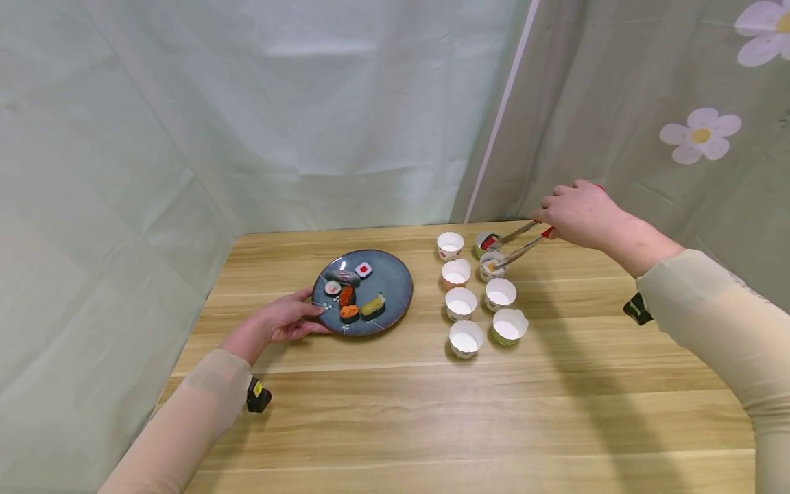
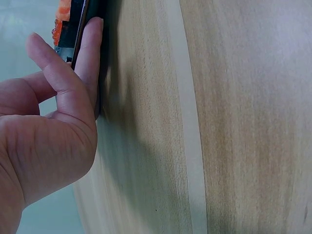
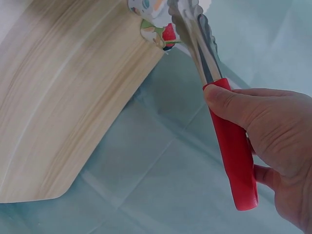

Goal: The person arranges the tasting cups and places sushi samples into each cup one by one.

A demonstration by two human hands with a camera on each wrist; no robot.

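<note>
My left hand (image 1: 289, 318) grips the near-left edge of a round blue plate (image 1: 395, 295), thumb over the rim and fingers beneath. On it lie several sushi pieces, among them an orange-topped one (image 1: 349, 313), a yellow-topped one (image 1: 373, 308) and a small white-rimmed roll (image 1: 363, 269). At the back right, my right hand (image 1: 583, 214) holds metal tongs (image 3: 233, 141) by their red handles. Spread apart, the tongs' tips reach the two farthest cups of the right row. A red and dark piece (image 1: 489, 241) sits in the back cup; an orange and white piece (image 1: 492, 267) shows in the cup before it.
Two rows of paper cups stand right of the plate, including a white one (image 1: 465, 339) at the near end and a green one (image 1: 509, 326). A wooden table (image 1: 395, 418) lies under everything. Behind its back edge hangs a pale curtain (image 1: 345, 123).
</note>
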